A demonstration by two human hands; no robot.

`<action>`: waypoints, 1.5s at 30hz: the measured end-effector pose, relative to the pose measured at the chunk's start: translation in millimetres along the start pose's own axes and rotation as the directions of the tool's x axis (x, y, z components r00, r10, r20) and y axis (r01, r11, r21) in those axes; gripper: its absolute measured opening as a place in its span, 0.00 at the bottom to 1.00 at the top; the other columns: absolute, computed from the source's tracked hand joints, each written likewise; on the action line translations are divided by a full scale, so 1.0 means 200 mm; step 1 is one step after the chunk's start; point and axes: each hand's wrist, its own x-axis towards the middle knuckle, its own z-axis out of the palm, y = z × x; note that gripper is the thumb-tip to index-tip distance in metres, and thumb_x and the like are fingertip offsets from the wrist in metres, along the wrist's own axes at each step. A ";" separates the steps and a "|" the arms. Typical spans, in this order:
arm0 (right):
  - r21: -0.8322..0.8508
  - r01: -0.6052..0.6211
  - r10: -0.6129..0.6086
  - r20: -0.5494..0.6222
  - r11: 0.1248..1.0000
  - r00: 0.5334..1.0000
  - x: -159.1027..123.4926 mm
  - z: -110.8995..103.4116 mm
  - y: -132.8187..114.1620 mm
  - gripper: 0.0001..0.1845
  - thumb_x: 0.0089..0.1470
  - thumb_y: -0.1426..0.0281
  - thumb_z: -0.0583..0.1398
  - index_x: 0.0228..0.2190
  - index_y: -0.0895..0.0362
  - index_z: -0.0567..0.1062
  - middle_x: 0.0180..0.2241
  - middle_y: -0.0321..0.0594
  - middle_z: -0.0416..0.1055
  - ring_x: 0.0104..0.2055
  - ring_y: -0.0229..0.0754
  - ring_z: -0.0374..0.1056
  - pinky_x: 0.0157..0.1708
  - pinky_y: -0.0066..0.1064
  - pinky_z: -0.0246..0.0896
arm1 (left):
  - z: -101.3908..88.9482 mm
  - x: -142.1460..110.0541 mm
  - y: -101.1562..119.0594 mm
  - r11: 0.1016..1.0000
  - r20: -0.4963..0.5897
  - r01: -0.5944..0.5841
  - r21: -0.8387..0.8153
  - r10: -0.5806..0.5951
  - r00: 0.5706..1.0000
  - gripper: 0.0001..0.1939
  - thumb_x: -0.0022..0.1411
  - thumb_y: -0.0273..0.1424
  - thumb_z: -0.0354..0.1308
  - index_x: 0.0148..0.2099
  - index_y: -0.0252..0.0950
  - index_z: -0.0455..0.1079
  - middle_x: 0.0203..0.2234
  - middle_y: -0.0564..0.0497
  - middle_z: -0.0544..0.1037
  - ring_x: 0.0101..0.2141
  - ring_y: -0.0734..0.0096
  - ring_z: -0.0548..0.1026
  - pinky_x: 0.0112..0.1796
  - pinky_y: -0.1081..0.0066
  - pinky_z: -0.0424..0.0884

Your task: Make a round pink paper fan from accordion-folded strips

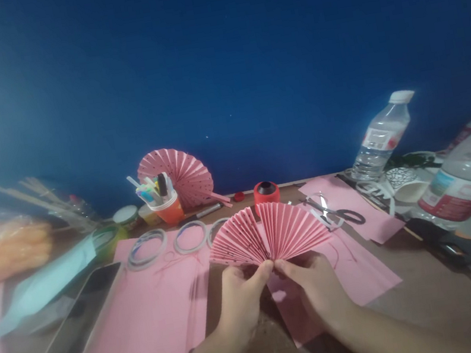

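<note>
A pleated pink paper fan (292,228) is spread in a half circle in front of me. Dark dots mark its left part, and a gap splits it near the middle. My left hand (244,292) pinches the gathered base, thumb on the near side. From the other side my right hand (310,281) grips the same base, the two thumb tips almost touching. The other fingers are hidden behind the fan and palms. Beneath and beside the hands lie pink paper sheets (364,275). Scissors with black handles (350,216) rest just beyond the fan's right edge.
A finished-looking pink fan (181,176) leans on the blue wall behind a cup of pens (171,208). Tape rolls (147,248) and a phone (79,323) lie left. A red round object (266,192) stands behind the held fan. Plastic bottles (384,133) crowd the right.
</note>
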 end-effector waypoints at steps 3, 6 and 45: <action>0.010 -0.007 0.007 0.004 1.000 1.000 0.00 0.00 -0.01 0.09 0.41 0.69 0.64 0.27 0.62 0.77 0.27 0.43 0.75 0.29 0.44 0.70 0.32 0.35 0.63 | 0.00 -0.01 0.00 0.998 0.015 0.047 -0.047 -0.046 0.999 0.13 0.50 0.35 0.58 0.34 0.28 0.72 0.25 0.45 0.76 0.26 0.65 0.73 0.25 0.68 0.71; 0.007 -0.016 0.016 0.014 1.000 1.000 0.00 0.00 -0.02 0.09 0.40 0.69 0.64 0.27 0.61 0.77 0.27 0.44 0.75 0.31 0.46 0.70 0.32 0.35 0.64 | 0.00 -0.01 0.00 0.998 0.029 0.036 -0.050 -0.034 0.999 0.13 0.51 0.34 0.58 0.35 0.28 0.72 0.25 0.45 0.76 0.27 0.65 0.73 0.28 0.67 0.71; -0.088 -0.038 0.037 -0.007 0.995 0.999 0.00 -0.01 -0.05 0.10 0.39 0.67 0.65 0.26 0.61 0.78 0.25 0.43 0.75 0.30 0.46 0.70 0.31 0.35 0.65 | 0.00 0.00 0.01 0.996 0.020 -0.083 0.044 0.083 0.996 0.10 0.52 0.32 0.57 0.27 0.28 0.72 0.24 0.45 0.76 0.27 0.66 0.73 0.32 0.69 0.69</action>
